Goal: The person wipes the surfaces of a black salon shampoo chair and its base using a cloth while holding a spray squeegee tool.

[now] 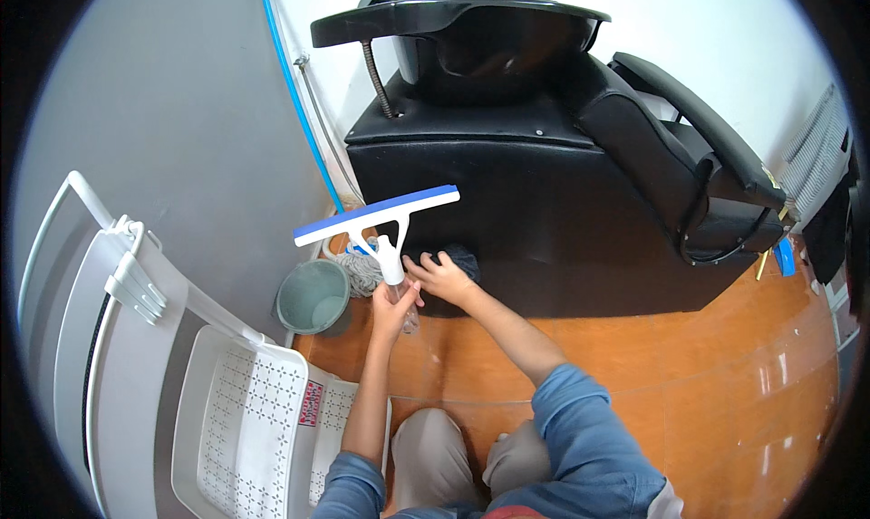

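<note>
My left hand (394,310) is wrapped around the clear bottle of a spray squeegee (390,264). The squeegee is upright, with its white head and blue blade tilted up to the right. Close beside its white neck is my right hand (442,278), fingers spread and pointing left. A dark, bunched cloth-like thing (466,261) shows behind that hand, against the black side panel. Whether my right hand grips it or only passes in front, I cannot tell.
A black shampoo chair with a basin (516,50) stands ahead. Left are a grey-green bucket (312,295), a mop head (360,271), a blue hose (292,84) and a white perforated plastic basket (251,417). Orange floor tiles (612,356) lie right. A striped cloth (812,152) hangs far right.
</note>
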`<control>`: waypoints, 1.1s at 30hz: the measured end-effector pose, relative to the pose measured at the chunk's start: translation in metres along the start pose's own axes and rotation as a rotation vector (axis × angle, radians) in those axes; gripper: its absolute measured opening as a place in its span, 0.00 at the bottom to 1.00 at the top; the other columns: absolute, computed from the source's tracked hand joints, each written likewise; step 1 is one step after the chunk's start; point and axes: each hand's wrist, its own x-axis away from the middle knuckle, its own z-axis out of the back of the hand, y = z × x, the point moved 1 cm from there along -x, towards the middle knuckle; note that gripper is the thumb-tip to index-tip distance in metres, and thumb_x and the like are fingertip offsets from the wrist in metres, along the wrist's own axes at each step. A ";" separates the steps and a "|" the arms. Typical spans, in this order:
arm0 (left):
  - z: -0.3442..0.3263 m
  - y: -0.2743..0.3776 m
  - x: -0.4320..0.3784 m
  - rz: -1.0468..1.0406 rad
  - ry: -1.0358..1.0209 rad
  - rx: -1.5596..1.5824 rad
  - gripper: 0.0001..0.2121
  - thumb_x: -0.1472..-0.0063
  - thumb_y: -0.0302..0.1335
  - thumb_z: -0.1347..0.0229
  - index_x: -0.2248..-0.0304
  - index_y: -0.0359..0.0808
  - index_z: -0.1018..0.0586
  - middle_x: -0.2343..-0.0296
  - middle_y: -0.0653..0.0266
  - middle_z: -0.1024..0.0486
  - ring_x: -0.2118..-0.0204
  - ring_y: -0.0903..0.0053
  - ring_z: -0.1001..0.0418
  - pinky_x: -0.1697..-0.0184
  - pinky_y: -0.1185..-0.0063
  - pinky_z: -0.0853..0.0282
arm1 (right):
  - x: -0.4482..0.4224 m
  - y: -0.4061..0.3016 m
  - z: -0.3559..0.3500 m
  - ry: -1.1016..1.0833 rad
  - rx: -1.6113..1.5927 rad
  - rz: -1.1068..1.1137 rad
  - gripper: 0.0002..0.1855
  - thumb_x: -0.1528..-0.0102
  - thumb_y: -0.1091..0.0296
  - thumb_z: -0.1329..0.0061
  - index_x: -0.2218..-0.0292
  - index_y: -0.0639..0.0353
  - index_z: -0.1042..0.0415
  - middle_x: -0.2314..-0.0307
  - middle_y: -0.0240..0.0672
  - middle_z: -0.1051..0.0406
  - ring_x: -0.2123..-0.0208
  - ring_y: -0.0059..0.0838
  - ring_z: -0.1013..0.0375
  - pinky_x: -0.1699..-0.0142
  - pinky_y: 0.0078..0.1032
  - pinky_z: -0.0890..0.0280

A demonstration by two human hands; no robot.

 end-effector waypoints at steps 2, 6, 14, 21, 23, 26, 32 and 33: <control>-0.007 -0.004 -0.002 -0.003 0.006 0.007 0.06 0.45 0.22 0.45 0.71 0.32 0.31 0.78 0.67 0.30 0.79 0.81 0.30 0.75 0.83 0.34 | 0.017 0.017 0.014 0.034 -0.028 -0.001 0.15 0.51 0.61 0.58 0.62 0.47 0.26 0.53 0.28 0.37 0.61 0.29 0.37 0.63 0.28 0.39; -0.028 -0.010 -0.002 -0.037 -0.007 0.019 0.06 0.45 0.23 0.45 0.71 0.33 0.30 0.77 0.66 0.31 0.77 0.80 0.30 0.73 0.82 0.34 | 0.058 0.047 0.038 0.011 0.074 0.002 0.15 0.52 0.61 0.57 0.61 0.48 0.27 0.51 0.28 0.38 0.61 0.29 0.37 0.64 0.27 0.39; -0.074 -0.013 0.001 -0.064 -0.089 -0.019 0.05 0.46 0.22 0.45 0.70 0.32 0.30 0.76 0.66 0.31 0.75 0.81 0.31 0.72 0.83 0.34 | 0.148 0.100 0.084 -0.095 0.147 -0.067 0.16 0.52 0.62 0.56 0.59 0.43 0.28 0.50 0.23 0.39 0.59 0.27 0.37 0.63 0.29 0.38; -0.124 -0.022 0.005 -0.025 -0.194 -0.034 0.06 0.46 0.23 0.45 0.71 0.32 0.30 0.76 0.66 0.30 0.75 0.81 0.31 0.71 0.82 0.35 | 0.245 0.147 0.125 -0.210 0.281 -0.147 0.16 0.52 0.62 0.55 0.60 0.41 0.27 0.48 0.22 0.41 0.58 0.28 0.37 0.63 0.31 0.39; -0.138 -0.028 0.006 -0.010 -0.215 -0.036 0.06 0.47 0.23 0.45 0.71 0.32 0.30 0.76 0.67 0.30 0.75 0.81 0.31 0.71 0.83 0.36 | 0.276 0.161 0.138 -0.231 0.313 -0.206 0.15 0.51 0.61 0.55 0.60 0.40 0.27 0.49 0.22 0.40 0.59 0.29 0.37 0.64 0.32 0.40; -0.161 -0.036 0.007 0.011 -0.247 -0.021 0.06 0.46 0.22 0.44 0.71 0.32 0.30 0.78 0.68 0.31 0.76 0.84 0.32 0.72 0.84 0.36 | 0.319 0.178 0.158 -0.287 0.379 -0.296 0.15 0.50 0.62 0.56 0.60 0.40 0.27 0.49 0.24 0.40 0.60 0.32 0.37 0.64 0.33 0.40; -0.201 -0.053 0.009 0.047 -0.327 -0.035 0.06 0.46 0.23 0.45 0.71 0.33 0.30 0.76 0.67 0.31 0.76 0.82 0.31 0.71 0.82 0.35 | 0.371 0.205 0.193 -0.377 0.438 -0.513 0.18 0.52 0.64 0.56 0.58 0.41 0.28 0.48 0.24 0.41 0.58 0.33 0.38 0.62 0.36 0.40; -0.206 -0.055 0.010 0.052 -0.338 -0.035 0.06 0.46 0.23 0.45 0.71 0.33 0.30 0.76 0.67 0.31 0.76 0.82 0.31 0.71 0.82 0.35 | 0.372 0.207 0.199 -0.409 0.449 -0.568 0.18 0.53 0.64 0.56 0.58 0.41 0.28 0.48 0.24 0.42 0.57 0.33 0.38 0.62 0.36 0.41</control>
